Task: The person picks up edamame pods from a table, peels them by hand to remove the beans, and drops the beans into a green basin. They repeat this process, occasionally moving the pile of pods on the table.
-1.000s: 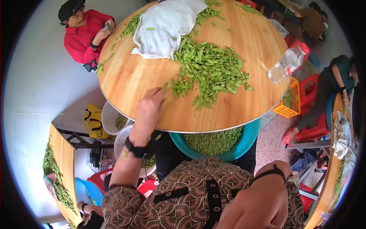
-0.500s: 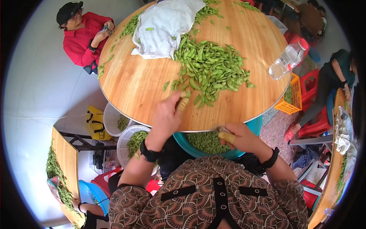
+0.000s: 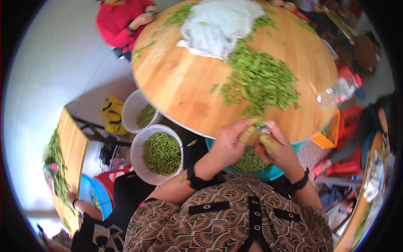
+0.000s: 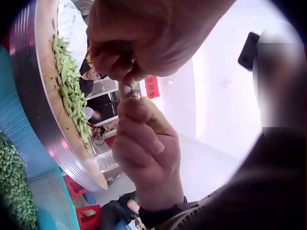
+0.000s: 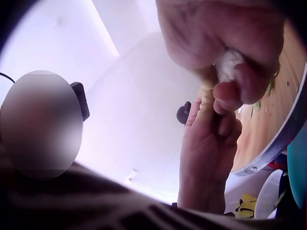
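Observation:
Above the table's near edge, both hands meet at their fingertips. The left hand (image 3: 228, 143) pinches a green pod (image 3: 259, 124), yellowish covering on its thumb or finger. Curled round a small silvery object (image 3: 264, 130) is the right hand (image 3: 280, 149), with a similar covering; the object's shape is unclear. In the right wrist view, something whitish (image 5: 229, 64) shows inside the right hand (image 5: 220, 33). Just beyond the hands lies a pile of green pods (image 3: 264, 80) on the round wooden table (image 3: 180, 88). A teal basin (image 3: 294, 149) of shelled beans (image 3: 249, 161) sits below, partly hidden by the hands.
White baskets (image 3: 135, 156) with green pods stand at the lower left. On the table are a white cloth (image 3: 218, 25) and a clear bottle (image 3: 338, 93). An orange crate (image 3: 329, 136) and red stools (image 3: 347, 161) are at right; a person in red (image 3: 119, 21) sits at upper left.
The left hand has drawn back from the pods with one between its fingers. Coming up from the lap area, the right hand has met it. The head view has shifted.

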Demonstrator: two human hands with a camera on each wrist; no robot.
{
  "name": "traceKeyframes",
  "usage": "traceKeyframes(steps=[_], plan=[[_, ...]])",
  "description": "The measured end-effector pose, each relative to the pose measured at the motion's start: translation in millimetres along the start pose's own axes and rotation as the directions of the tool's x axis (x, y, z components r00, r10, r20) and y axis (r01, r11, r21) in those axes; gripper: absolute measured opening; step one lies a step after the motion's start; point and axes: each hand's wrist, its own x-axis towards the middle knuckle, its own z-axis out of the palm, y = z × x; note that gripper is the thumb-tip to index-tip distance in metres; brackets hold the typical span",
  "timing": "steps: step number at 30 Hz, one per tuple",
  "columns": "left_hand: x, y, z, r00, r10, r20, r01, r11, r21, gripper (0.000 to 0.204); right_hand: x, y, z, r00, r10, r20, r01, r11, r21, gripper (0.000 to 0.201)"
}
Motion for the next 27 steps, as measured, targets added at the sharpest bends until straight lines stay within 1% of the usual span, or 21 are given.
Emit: traceKeyframes(steps=[1, 3, 5, 6, 7, 9, 11, 13, 14, 15, 16, 17, 18, 19, 20, 21, 22, 23, 24, 25, 27], plan=[[-1.1, 2.2, -1.5, 1.000, 0.017, -0.009, -0.016, 0.998, 0.068, 0.026, 1.0, 0.0, 1.4, 0.999, 0.000, -0.050, -0.001, 1.000, -0.018, 0.029], [-4.0, 4.0, -2.6, 0.996, 0.088, 0.011, -0.088, 0.964, 0.249, 0.027, 0.8, -1.5, 2.9, 0.997, -0.069, -0.033, 0.066, 0.993, -0.097, 0.024], [-6.3, 14.0, -8.1, 0.959, 0.283, 0.004, -0.268, 0.905, 0.331, 0.032, 0.1, -1.1, 2.2, 0.990, -0.136, -0.025, 0.129, 0.972, -0.198, 0.022], [-8.2, 19.4, -11.3, 0.955, 0.297, 0.029, -0.286, 0.882, 0.374, 0.035, -0.7, 1.8, 0.6, 0.985, -0.170, -0.034, 0.159, 0.965, -0.207, 0.022], [-10.1, 23.6, -12.4, 0.950, 0.306, 0.061, -0.303, 0.863, 0.405, 0.038, -2.1, 2.4, 1.6, 0.978, -0.201, -0.057, 0.184, 0.959, -0.216, 0.022], [-13.4, 24.8, -8.8, 0.932, 0.362, -0.010, -0.324, 0.846, 0.425, 0.038, -3.3, -6.7, 14.5, 0.972, -0.170, -0.164, 0.116, 0.947, -0.299, 0.023], [-13.5, 18.3, -6.3, 0.909, 0.413, -0.061, -0.355, 0.841, 0.408, 0.037, -3.4, -17.3, 22.3, 0.977, -0.167, -0.134, 0.115, 0.936, -0.332, 0.026], [-15.1, 11.5, 1.2, 0.951, 0.301, -0.071, -0.284, 0.942, 0.180, 0.028, -9.7, -25.8, 22.8, 0.989, 0.011, -0.150, -0.019, 0.998, -0.055, 0.032], [-15.6, 7.9, 2.8, 0.951, 0.300, -0.072, -0.285, 0.944, 0.168, 0.028, -4.0, -9.7, -4.4, 1.000, 0.011, -0.004, -0.010, 0.992, 0.127, 0.035], [-14.7, 4.3, 3.3, 0.974, 0.195, -0.113, -0.207, 0.972, -0.110, 0.024, -1.3, -3.2, -8.4, 1.000, 0.010, -0.020, -0.008, 0.992, 0.124, 0.035], [-11.9, 3.0, 2.2, 0.990, 0.081, -0.116, -0.119, 0.916, -0.383, 0.022, 1.1, 0.2, -11.2, 0.994, 0.103, 0.030, -0.107, 0.956, 0.275, 0.036], [-11.6, -0.5, -0.9, 0.997, -0.076, 0.001, 0.065, 0.837, -0.543, 0.022, 2.7, 4.9, -14.4, 0.980, 0.180, 0.085, -0.199, 0.886, 0.419, 0.036], [-12.1, -1.0, -8.6, 0.965, -0.203, 0.164, 0.260, 0.700, -0.665, 0.024, 4.6, 11.0, -18.7, 0.963, 0.232, 0.139, -0.271, 0.833, 0.482, 0.037], [-13.0, -8.4, -15.6, 0.912, -0.286, 0.293, 0.410, 0.640, -0.650, 0.023, 5.9, 11.9, -9.2, 0.964, 0.265, 0.028, -0.248, 0.854, 0.456, 0.038], [-12.8, -2.1, -18.5, 0.911, -0.341, 0.231, 0.409, 0.684, -0.604, 0.022, 8.3, 9.7, -7.3, 0.963, 0.248, 0.107, -0.270, 0.866, 0.421, 0.036], [-13.0, -1.7, -15.2, 0.983, -0.178, -0.033, 0.164, 0.953, -0.255, 0.017, 11.2, 4.8, -2.7, 0.954, 0.279, 0.110, -0.300, 0.888, 0.348, 0.031], [-11.0, -9.7, -13.2, 0.984, 0.120, -0.130, -0.098, 0.982, 0.159, 0.016, 8.5, 6.6, 0.4, 0.971, 0.233, 0.049, -0.236, 0.910, 0.342, 0.023], [-4.7, -0.7, -20.5, 0.950, 0.302, -0.076, -0.238, 0.862, 0.449, 0.021, 4.3, -1.7, 5.0, 0.974, 0.226, 0.018, -0.221, 0.930, 0.294, 0.020], [-5.0, 9.2, -25.2, 0.949, 0.311, 0.052, -0.289, 0.794, 0.535, 0.023, 3.0, -8.1, 9.4, 0.975, 0.222, 0.004, -0.216, 0.945, 0.244, 0.018], [-4.9, 10.0, -23.1, 0.943, 0.319, 0.091, -0.319, 0.801, 0.506, 0.023, 1.7, -8.3, 10.0, 0.977, 0.212, -0.037, -0.194, 0.943, 0.270, 0.018], [-4.5, 10.5, -16.3, 0.932, 0.331, 0.148, -0.357, 0.767, 0.533, 0.027, -0.3, -4.8, 8.2, 0.987, 0.159, -0.030, -0.151, 0.973, 0.177, 0.015]])
